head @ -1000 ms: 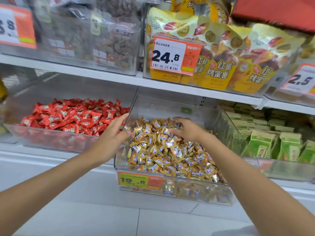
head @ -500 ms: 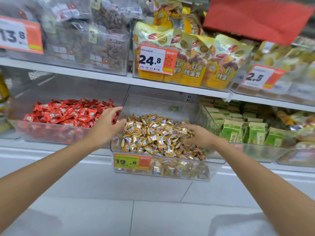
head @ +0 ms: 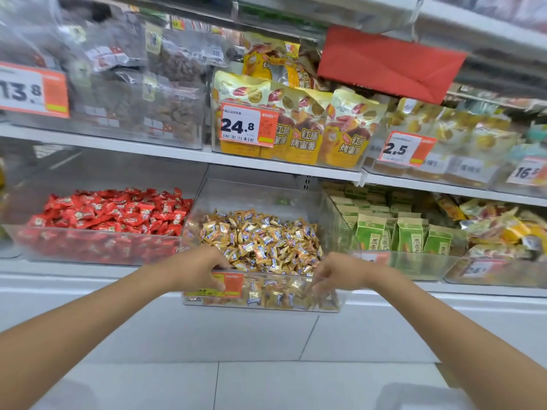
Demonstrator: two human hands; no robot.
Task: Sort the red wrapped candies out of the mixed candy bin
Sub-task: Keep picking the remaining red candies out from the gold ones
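Left hand (head: 201, 269): fingers curled over the front rim of clear bin (head: 260, 193), gripping it and covering part of the orange price tag (head: 232, 284). Right hand (head: 337, 272): fingers hooked down the same rim at 3 o'clock, hold unclear. Clear bin: one, long axis 6 to 12 o'clock, heaped with gold-wrapped candies (head: 260, 238), too many to count. Red wrapped candies (head: 118, 211): glossy, pale central emblem, jumbled every way, filling one neighbouring bin (head: 88, 250) at 10 o'clock
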